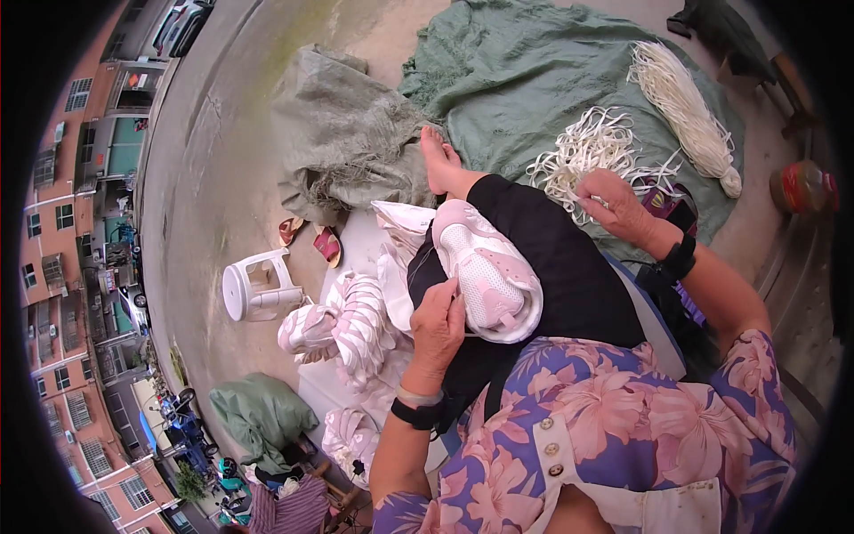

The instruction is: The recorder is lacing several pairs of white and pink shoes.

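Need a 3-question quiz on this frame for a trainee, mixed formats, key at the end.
1. Multiple choice. Which of these is the right hand nearest to?
A) White stool
B) Loose white laces
C) Sandals

2. True or false. The left hand is touching the green sack on the ground.

3. Fill in the blank. The long hank of white laces lies on a ____ sheet.

Key:
1. B
2. False; it is at the edge of the pink-and-white shoe on the person's lap.
3. green
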A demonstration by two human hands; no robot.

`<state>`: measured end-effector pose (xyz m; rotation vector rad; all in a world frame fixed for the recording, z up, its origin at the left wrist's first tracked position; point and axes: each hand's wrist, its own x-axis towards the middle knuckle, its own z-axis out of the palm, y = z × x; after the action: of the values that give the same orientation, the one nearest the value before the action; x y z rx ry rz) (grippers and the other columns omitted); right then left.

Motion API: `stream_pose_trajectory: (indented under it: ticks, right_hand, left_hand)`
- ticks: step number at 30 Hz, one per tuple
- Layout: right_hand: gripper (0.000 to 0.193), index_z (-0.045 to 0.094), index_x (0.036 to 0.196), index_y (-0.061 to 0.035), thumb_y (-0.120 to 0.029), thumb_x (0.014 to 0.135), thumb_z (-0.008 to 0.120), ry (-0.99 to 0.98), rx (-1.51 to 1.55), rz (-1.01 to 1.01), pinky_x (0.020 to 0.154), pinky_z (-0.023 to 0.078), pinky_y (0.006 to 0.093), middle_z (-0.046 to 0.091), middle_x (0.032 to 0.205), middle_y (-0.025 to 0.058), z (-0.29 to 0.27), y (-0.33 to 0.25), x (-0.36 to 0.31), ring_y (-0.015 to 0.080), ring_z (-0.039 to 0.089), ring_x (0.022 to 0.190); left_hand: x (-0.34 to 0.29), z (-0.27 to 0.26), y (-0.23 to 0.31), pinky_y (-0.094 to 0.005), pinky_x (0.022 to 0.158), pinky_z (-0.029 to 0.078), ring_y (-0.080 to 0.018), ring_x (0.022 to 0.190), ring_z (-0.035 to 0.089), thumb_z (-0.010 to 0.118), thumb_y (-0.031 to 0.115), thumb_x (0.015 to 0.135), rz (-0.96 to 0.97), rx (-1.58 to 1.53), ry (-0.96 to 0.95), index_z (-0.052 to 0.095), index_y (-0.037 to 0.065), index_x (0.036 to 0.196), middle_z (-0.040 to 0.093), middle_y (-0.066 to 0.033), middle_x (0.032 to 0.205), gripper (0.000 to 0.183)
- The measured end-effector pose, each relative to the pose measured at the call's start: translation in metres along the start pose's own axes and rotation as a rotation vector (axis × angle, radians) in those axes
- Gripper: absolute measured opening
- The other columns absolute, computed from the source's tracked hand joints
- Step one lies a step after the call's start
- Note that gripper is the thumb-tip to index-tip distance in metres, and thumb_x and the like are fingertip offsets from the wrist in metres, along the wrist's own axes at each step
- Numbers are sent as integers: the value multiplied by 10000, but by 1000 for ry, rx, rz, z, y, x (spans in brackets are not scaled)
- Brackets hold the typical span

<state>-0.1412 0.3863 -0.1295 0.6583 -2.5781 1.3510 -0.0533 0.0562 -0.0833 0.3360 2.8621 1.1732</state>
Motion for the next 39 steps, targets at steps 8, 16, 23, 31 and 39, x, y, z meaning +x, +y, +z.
stream_pose_trajectory:
  ticks: [8,16,23,31,39]
  right_hand:
    - [85,563,810,-42,-93,768,617,-328,307,-233,553,427,336,553,706,103,-21,-151,7,278,566,642]
    - [66,570,753,-29,-48,737,631,-365,285,-218,500,395,326,545,643,97,-36,-168,1,259,529,545]
    - [117,559,781,-11,-113,826,592,-251,679,160,532,324,189,487,685,-40,-71,-184,30,39,412,603]
    - [82,570,778,-23,-104,782,582,-377,8,84,534,385,264,491,641,50,-39,-120,51,122,465,565]
    - [205,566,968,4,-132,818,592,-597,468,-2,666,445,311,598,833,115,42,-140,14,235,573,737]
  left_hand:
    - [21,4,109,-201,629,432,-65,746,521,571,39,839,-83,-956,-415,401,21,1276,543,-25,989,470]
    - [2,9,93,-174,548,396,-33,646,471,536,134,893,188,-871,-399,601,15,976,549,11,826,160]
    - [-3,-34,93,-166,457,360,-22,524,450,563,194,885,-35,-845,-394,641,24,914,574,19,669,189]
    - [-8,-40,57,-197,520,417,-55,573,516,587,163,862,-67,-752,-189,645,1,892,610,-16,670,175]
    - [-12,-7,48,-313,503,437,-295,551,564,585,107,810,107,-161,-148,587,27,751,554,-153,637,99]
